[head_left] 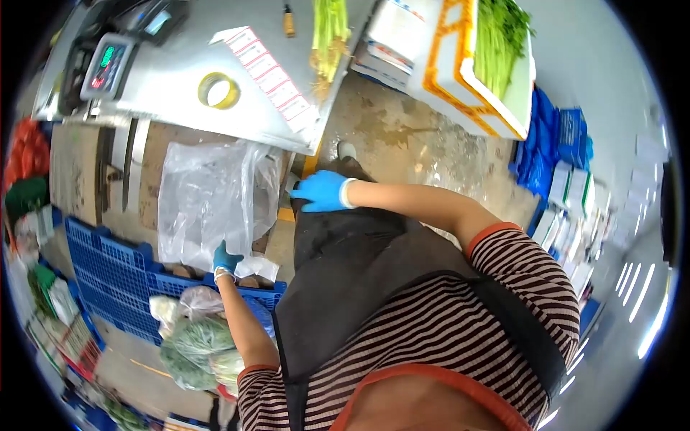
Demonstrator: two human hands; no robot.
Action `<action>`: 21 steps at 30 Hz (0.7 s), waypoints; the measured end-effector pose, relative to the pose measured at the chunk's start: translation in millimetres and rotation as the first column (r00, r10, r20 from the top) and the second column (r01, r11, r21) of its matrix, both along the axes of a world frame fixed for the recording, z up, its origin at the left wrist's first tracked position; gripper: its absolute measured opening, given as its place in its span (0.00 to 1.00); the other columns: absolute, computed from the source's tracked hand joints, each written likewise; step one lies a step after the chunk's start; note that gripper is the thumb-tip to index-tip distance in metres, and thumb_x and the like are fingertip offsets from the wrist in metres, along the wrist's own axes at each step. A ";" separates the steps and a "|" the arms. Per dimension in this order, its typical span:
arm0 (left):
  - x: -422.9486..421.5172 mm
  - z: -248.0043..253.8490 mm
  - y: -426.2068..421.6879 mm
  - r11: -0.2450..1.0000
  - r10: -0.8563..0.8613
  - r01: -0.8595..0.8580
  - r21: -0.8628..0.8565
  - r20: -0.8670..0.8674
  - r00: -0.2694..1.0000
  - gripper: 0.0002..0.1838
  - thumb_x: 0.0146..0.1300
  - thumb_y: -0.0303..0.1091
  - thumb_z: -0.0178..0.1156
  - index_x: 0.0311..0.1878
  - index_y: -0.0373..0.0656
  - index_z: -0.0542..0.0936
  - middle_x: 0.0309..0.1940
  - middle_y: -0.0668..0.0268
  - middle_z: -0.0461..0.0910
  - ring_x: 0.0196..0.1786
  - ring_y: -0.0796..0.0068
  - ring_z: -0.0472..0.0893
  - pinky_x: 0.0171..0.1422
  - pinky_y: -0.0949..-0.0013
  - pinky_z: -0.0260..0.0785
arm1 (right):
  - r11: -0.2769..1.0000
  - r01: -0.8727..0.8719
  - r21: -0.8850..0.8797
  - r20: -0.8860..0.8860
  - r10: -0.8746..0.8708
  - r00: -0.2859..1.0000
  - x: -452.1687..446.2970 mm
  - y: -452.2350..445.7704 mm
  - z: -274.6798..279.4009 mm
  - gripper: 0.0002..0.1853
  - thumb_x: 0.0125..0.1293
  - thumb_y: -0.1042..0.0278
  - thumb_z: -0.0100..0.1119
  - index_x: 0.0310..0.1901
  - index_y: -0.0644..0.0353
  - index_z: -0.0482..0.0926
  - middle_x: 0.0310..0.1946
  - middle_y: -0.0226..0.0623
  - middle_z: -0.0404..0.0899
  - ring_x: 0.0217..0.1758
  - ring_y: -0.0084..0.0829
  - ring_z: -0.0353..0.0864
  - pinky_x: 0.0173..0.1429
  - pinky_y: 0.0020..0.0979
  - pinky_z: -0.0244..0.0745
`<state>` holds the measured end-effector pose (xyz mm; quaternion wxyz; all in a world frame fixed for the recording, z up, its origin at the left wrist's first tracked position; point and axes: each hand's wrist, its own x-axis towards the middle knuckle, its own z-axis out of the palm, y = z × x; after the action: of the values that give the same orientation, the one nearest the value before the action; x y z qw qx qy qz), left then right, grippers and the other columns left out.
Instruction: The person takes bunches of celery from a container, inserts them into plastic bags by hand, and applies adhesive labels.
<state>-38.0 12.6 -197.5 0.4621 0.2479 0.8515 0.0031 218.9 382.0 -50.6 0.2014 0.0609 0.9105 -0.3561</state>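
My left hand point(226, 258), in a blue glove, is at the lower edge of a large clear plastic bag point(205, 197). Its fingers look apart; whether they touch the plastic I cannot tell. The bag lies spread and wrinkled beside the metal table point(172, 79), with a small white piece of plastic point(257, 267) near my hand. My right hand point(321, 192), also blue-gloved, rests by the top of my dark apron point(345, 273), fingers stretched out and holding nothing.
On the table are a digital scale point(108, 66), a yellow tape roll point(218, 91), a label strip point(269, 75), a small bottle point(289, 20) and celery point(329, 36). A foam box point(460, 93) of greens stands right. Blue pallets point(108, 273) and bagged vegetables point(201, 345) lie left.
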 end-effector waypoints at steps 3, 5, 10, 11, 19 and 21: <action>-8.7 58.2 51.1 0.998 0.001 0.013 0.066 -0.210 0.978 0.35 0.48 0.31 0.69 0.63 0.35 0.73 0.56 0.46 0.78 0.61 0.52 0.77 0.66 0.61 0.68 | 0.984 0.170 0.053 0.197 -0.177 0.964 95.9 32.9 18.2 0.23 0.63 0.51 0.54 0.55 0.54 0.77 0.51 0.44 0.79 0.54 0.48 0.78 0.57 0.47 0.73; -18.4 78.8 94.9 0.903 0.092 0.040 0.427 -0.285 0.954 0.28 0.57 0.31 0.62 0.63 0.38 0.74 0.57 0.49 0.77 0.61 0.52 0.76 0.66 0.59 0.66 | 0.944 0.311 0.111 0.366 -0.329 0.870 149.0 55.7 36.4 0.24 0.63 0.51 0.54 0.57 0.53 0.76 0.52 0.46 0.79 0.55 0.49 0.78 0.58 0.46 0.72; 37.5 207.8 318.8 0.687 0.017 0.082 0.722 -0.128 0.992 0.23 0.65 0.27 0.58 0.64 0.39 0.74 0.60 0.58 0.76 0.59 0.66 0.76 0.65 0.64 0.66 | 0.625 0.780 0.014 0.264 -0.755 0.600 252.9 118.1 77.9 0.26 0.66 0.47 0.55 0.62 0.51 0.75 0.56 0.46 0.79 0.60 0.44 0.77 0.65 0.39 0.69; 60.5 225.2 362.1 0.620 -0.025 0.060 0.782 -0.056 0.998 0.22 0.66 0.26 0.57 0.64 0.40 0.74 0.62 0.60 0.76 0.61 0.68 0.76 0.65 0.65 0.66 | 0.523 0.850 -0.071 0.218 -0.823 0.525 269.9 135.6 93.9 0.27 0.66 0.46 0.55 0.63 0.51 0.75 0.56 0.46 0.79 0.61 0.43 0.77 0.66 0.37 0.69; 345.7 330.9 639.1 0.641 -0.455 -0.291 0.711 0.656 0.603 0.23 0.67 0.24 0.54 0.65 0.34 0.71 0.62 0.60 0.74 0.64 0.72 0.73 0.69 0.70 0.62 | -0.377 0.681 -0.627 0.221 -0.925 -0.308 434.5 349.6 148.6 0.24 0.70 0.54 0.55 0.63 0.57 0.74 0.47 0.36 0.82 0.47 0.27 0.82 0.55 0.30 0.77; 404.6 314.2 683.5 0.710 -0.363 -0.319 0.628 0.715 0.598 0.25 0.67 0.27 0.57 0.67 0.33 0.69 0.64 0.60 0.72 0.65 0.73 0.71 0.69 0.71 0.61 | -0.414 0.729 -0.545 0.244 -0.910 -0.335 465.0 381.6 122.8 0.23 0.68 0.53 0.57 0.59 0.59 0.76 0.50 0.39 0.81 0.52 0.28 0.80 0.57 0.33 0.76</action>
<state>366.6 696.1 116.6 0.6610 0.3863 0.4773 0.4313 683.9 763.6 72.1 -0.3216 0.6441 0.3593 -0.5938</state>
